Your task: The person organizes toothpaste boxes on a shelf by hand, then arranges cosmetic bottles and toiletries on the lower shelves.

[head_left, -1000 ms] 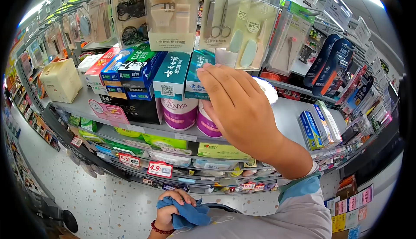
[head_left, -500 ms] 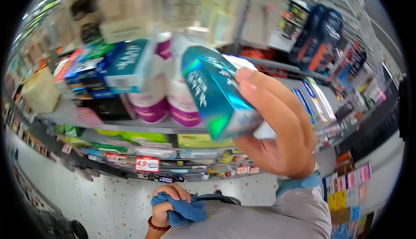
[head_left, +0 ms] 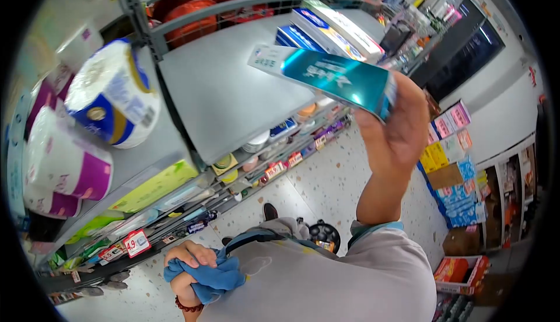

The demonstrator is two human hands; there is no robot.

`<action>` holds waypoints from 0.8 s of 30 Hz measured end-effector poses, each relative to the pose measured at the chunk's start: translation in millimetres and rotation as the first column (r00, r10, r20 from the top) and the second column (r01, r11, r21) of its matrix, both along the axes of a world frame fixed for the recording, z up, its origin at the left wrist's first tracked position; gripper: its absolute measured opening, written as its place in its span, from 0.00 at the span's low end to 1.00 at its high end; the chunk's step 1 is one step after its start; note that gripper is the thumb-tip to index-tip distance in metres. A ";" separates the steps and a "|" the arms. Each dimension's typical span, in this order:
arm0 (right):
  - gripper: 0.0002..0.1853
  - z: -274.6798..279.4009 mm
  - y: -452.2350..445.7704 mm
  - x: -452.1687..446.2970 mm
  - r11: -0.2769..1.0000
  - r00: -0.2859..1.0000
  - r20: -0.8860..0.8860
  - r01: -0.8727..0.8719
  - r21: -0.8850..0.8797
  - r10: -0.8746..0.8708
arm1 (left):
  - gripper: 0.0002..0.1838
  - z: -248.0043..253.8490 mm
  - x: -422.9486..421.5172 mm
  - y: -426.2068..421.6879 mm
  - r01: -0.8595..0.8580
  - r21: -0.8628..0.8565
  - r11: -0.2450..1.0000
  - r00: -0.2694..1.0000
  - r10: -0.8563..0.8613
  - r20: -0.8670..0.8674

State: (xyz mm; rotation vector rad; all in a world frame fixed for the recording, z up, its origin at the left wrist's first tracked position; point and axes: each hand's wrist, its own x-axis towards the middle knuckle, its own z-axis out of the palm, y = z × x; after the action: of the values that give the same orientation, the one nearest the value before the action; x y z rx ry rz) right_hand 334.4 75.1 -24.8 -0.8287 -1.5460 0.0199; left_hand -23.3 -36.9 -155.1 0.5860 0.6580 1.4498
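Leftmost, white-and-purple rolls (head_left: 70, 156) are standing close to the front edge of a grey shelf (head_left: 131, 164), and a blue-and-white roll (head_left: 114, 97) is sitting just beside them, near that shelf's right edge. Below the front edge, a red-bordered 4.9 price tag (head_left: 137, 243) is hanging. Next, the left hand (head_left: 189, 256) is gripping a crumpled blue cloth (head_left: 216, 278) against the grey shirt (head_left: 326, 269), its fingers curling over the folds; a dark red bracelet (head_left: 189, 306) is circling that wrist. Further right, a teal box (head_left: 335, 78) is slanting in the air, crossing the front edge of the neighbouring shelf (head_left: 219, 83) in view. Behind it, long cartons (head_left: 335, 33) are lying toward that shelf's right end. Finally, the right hand (head_left: 399, 126) is pinching the box's right end between thumb and fingers.
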 end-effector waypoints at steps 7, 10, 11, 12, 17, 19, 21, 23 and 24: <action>0.33 -29.7 6.5 27.7 0.991 0.968 0.241 -0.033 -0.127 0.063 | 0.14 4.9 26.3 20.1 0.260 0.102 0.960 0.963 -0.250 -0.098; 0.33 -59.6 -7.2 17.0 0.997 0.911 0.410 -0.069 0.040 0.047 | 0.15 11.0 32.4 25.3 0.326 0.068 0.943 0.939 -0.315 -0.137; 0.28 -71.9 -9.2 9.1 0.985 0.906 0.416 -0.137 0.104 0.082 | 0.15 13.2 34.3 27.5 0.362 0.043 0.931 0.923 -0.351 -0.158; 0.22 -75.3 -13.4 3.7 0.977 0.892 0.431 -0.193 0.089 0.137 | 0.15 14.9 36.6 30.2 0.356 0.044 0.934 0.925 -0.345 -0.161; 0.16 -85.2 -12.5 -4.3 0.987 0.900 0.414 -0.160 0.014 0.140 | 0.15 21.3 46.6 41.0 0.536 0.069 0.842 0.810 -0.489 -0.324; 0.15 -85.9 -8.1 -8.0 0.998 0.902 0.428 -0.056 -0.026 0.062 | 0.15 22.9 49.4 47.6 0.643 0.093 0.761 0.732 -0.573 -0.370; 0.18 -100.1 -1.9 -3.9 0.999 0.888 0.459 0.018 -0.038 0.001 | 0.19 23.4 54.7 44.8 0.675 0.032 0.737 0.673 -0.598 -0.435; 0.26 -106.4 3.4 1.6 0.997 0.887 0.461 0.025 -0.074 0.012 | 0.17 19.0 61.7 48.4 0.664 0.091 0.742 0.689 -0.560 -0.460; 0.28 -106.5 5.8 -0.6 0.997 0.892 0.452 0.022 -0.071 0.013 | 0.16 18.8 62.4 47.5 0.669 0.078 0.739 0.695 -0.585 -0.417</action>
State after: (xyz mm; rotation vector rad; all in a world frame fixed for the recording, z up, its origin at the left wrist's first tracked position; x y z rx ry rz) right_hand 333.8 80.9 -131.3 -0.9399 -1.9923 -0.1290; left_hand 39.1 10.6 -136.3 1.1628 0.5000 0.7532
